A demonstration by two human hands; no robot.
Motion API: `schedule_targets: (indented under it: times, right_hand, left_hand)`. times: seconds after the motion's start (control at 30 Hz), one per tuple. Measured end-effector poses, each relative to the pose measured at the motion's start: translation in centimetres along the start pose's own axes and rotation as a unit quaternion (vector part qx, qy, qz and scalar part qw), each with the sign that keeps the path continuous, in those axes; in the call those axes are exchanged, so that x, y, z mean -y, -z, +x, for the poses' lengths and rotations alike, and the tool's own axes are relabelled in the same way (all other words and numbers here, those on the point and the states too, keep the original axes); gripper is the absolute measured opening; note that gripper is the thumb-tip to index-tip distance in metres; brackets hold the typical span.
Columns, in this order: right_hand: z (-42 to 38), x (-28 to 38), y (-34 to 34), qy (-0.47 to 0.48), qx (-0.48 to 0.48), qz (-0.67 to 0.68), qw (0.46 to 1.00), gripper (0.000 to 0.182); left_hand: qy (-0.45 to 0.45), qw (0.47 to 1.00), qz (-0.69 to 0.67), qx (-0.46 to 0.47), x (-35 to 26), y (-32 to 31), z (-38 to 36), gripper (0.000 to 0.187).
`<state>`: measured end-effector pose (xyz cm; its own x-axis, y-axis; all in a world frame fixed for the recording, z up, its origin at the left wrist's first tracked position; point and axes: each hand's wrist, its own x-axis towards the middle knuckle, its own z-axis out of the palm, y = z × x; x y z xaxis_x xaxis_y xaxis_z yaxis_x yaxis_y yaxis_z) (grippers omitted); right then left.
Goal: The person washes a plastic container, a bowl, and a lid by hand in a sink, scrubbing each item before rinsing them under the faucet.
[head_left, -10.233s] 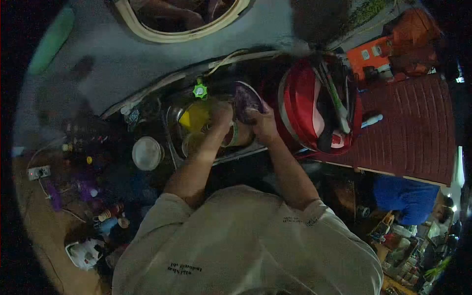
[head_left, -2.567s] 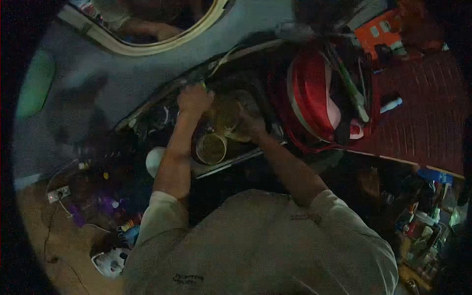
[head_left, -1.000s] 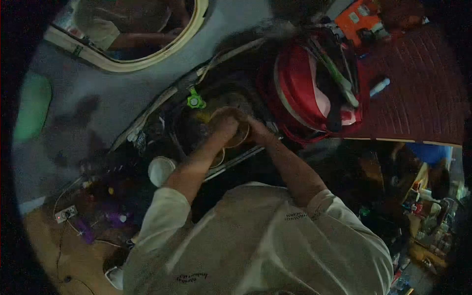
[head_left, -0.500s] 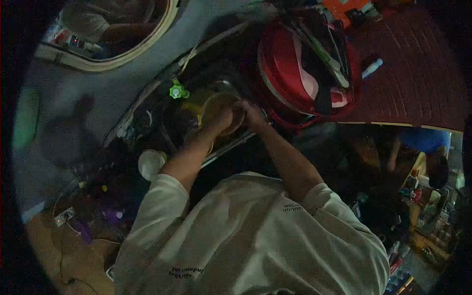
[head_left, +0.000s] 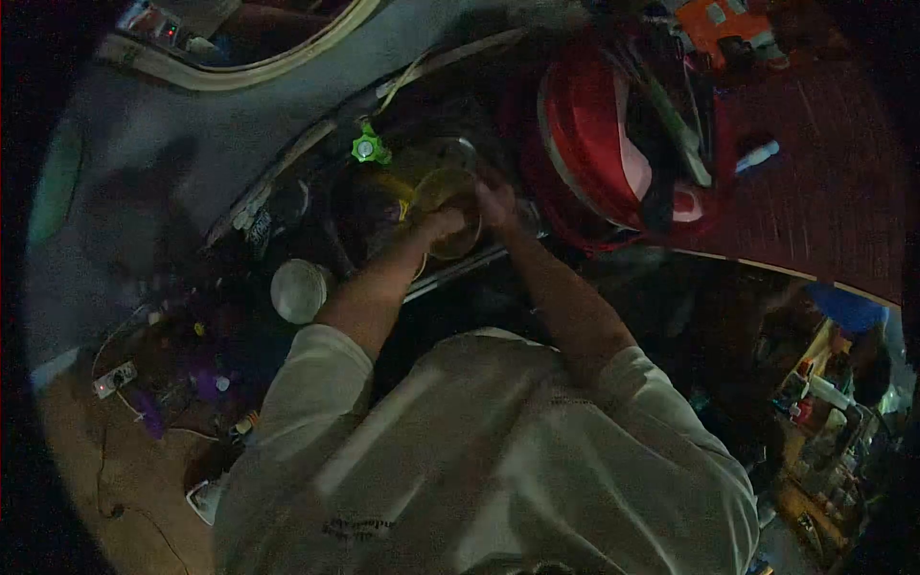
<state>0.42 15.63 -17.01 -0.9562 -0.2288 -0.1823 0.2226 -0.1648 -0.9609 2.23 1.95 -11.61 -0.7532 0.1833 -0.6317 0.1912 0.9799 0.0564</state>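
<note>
A round, yellowish bowl (head_left: 450, 187) is between my hands, over a dark sink (head_left: 359, 235). My right hand (head_left: 495, 203) is closed at the bowl's right rim. Inside or across the bowl's opening lies my left hand (head_left: 443, 226); its fingers are blurred and dim, so their position is hard to make out. A green tap handle (head_left: 366, 148) is just beyond the bowl, to the left. What the bowl contains cannot be made out.
Right of the sink stands a large red rounded object (head_left: 585, 125) with a pale panel. A white round container (head_left: 300, 290) sits near my left forearm. A power strip (head_left: 115, 380) lies at lower left. Someone in blue (head_left: 848, 309) is at far right.
The view has shifted, so the surroundings sit differently in it. Both hands stay at the bowl, with the left hand slightly moved against it.
</note>
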Motion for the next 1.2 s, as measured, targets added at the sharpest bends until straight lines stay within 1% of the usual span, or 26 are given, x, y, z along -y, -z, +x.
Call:
schedule_targets:
  times: [0.07,0.13,0.2,0.27,0.33,0.37,0.4,0.47,0.5,0.53,0.57,0.6,0.63,0.67,0.7,0.77,0.8,0.87,0.93,0.97,1.0,1.03,1.07,1.13,1.17,1.2]
  right_hand:
    - [-0.2,1.0,-0.2,-0.001,0.001,-0.024,1.0,0.069]
    - [-2.0,7.1,-1.4,-0.06,-0.082,-0.107,0.989,0.054]
    - [-0.1,2.0,1.5,-0.029,-0.049,-0.152,0.987,0.056]
    - [0.4,2.3,1.7,0.003,-0.006,-0.196,0.981,0.058]
    - [-0.4,7.8,-1.5,-0.123,-0.068,-0.148,0.979,0.06]
    - [-0.1,7.6,-1.6,-0.123,-0.06,-0.152,0.979,0.06]
    - [0.6,7.1,-1.5,-0.081,-0.054,-0.139,0.986,0.061]
    - [1.9,4.5,-1.2,-0.04,-0.048,-0.122,0.991,0.063]
    - [2.3,3.3,-1.2,-0.031,-0.06,-0.129,0.989,0.065]
    - [2.5,2.2,-0.5,-0.027,-0.068,-0.133,0.988,0.066]
    - [2.5,2.3,-0.4,-0.022,-0.076,-0.136,0.988,0.067]
    - [1.1,5.3,-0.6,-0.144,-0.063,-0.185,0.97,0.067]
    - [0.1,7.9,-0.7,-0.264,-0.051,-0.228,0.936,0.068]
    - [-0.2,9.2,-0.8,-0.266,-0.057,-0.225,0.936,0.068]
    - [-0.5,10.3,-1.0,-0.265,-0.054,-0.086,0.959,0.066]
    - [-0.2,8.1,-0.5,-0.261,-0.05,0.059,0.962,0.064]
    - [1.4,3.7,0.5,-0.207,-0.003,0.084,0.975,0.058]
    - [2.0,2.8,0.5,-0.152,0.046,0.11,0.981,0.053]
    - [0.3,6.8,-0.2,-0.133,0.093,0.098,0.982,0.045]
    - [0.4,4.4,1.0,-0.133,0.09,0.101,0.982,0.045]
    - [0.8,-0.2,2.9,-0.159,0.11,0.197,0.961,0.053]
    - [0.7,-1.0,3.4,-0.166,0.12,0.246,0.948,0.058]
    - [0.7,-1.6,3.8,-0.173,0.129,0.294,0.931,0.063]
    - [-2.5,3.0,2.5,-0.283,0.062,0.371,0.882,0.072]
    - [-3.6,6.3,1.4,-0.28,0.06,0.374,0.882,0.072]
    - [-4.6,9.9,0.1,-0.22,0.045,0.227,0.948,0.073]
  left_hand:
    - [-0.012,1.0,0.004,-0.029,0.0,-0.5,0.9,0.055]
    - [-0.042,0.996,-0.035,-0.068,0.4,-1.9,2.8,0.054]
    - [-0.096,0.984,-0.082,-0.128,3.2,-6.0,6.7,0.053]
    - [-0.134,0.966,-0.129,-0.178,6.3,-10.5,10.9,0.052]
    - [-0.117,0.946,-0.244,-0.175,7.8,-11.8,11.8,0.046]
    - [-0.086,0.923,-0.339,-0.16,7.8,-10.7,10.8,0.042]
    - [-0.042,0.95,-0.201,-0.234,5.1,-6.9,9.0,0.039]
    - [0.003,0.953,-0.053,-0.297,3.7,-3.2,6.2,0.037]
    - [-0.011,0.964,-0.206,-0.17,3.8,-2.7,5.6,0.036]
    - [-0.024,0.954,-0.28,-0.103,3.6,-2.1,5.2,0.036]
    - [-0.027,0.936,-0.35,-0.035,3.6,-1.8,5.1,0.036]
    - [-0.044,0.838,-0.543,-0.016,3.5,-2.0,5.4,0.038]
    - [-0.054,0.776,-0.629,-0.002,3.0,-1.2,5.2,0.04]
    - [-0.062,0.704,-0.707,0.012,2.5,-0.4,4.9,0.042]
    - [-0.08,0.784,-0.616,0.002,1.6,2.5,2.6,0.046]
    - [-0.096,0.852,-0.514,-0.007,0.2,1.9,0.7,0.05]
    - [-0.109,0.917,-0.327,-0.199,-0.1,-0.7,1.2,0.049]
    - [-0.113,0.912,-0.113,-0.377,0.4,-1.0,1.1,0.048]
    - [-0.143,0.92,-0.264,-0.25,1.6,2.0,-0.4,0.053]
    - [-0.145,0.922,-0.262,-0.247,2.4,2.2,-0.8,0.053]
    - [-0.147,0.846,-0.493,-0.139,3.5,2.4,-1.2,0.057]
    - [-0.136,0.712,-0.688,-0.022,3.9,2.8,-1.3,0.062]
    - [-0.141,0.717,-0.683,-0.021,3.6,3.8,-1.7,0.062]
    - [-0.038,0.718,-0.693,-0.052,2.1,5.4,-3.8,0.067]
    - [-0.039,0.721,-0.69,-0.05,1.6,6.2,-4.5,0.067]
    - [-0.062,0.691,-0.719,-0.047,1.2,7.1,-5.2,0.051]
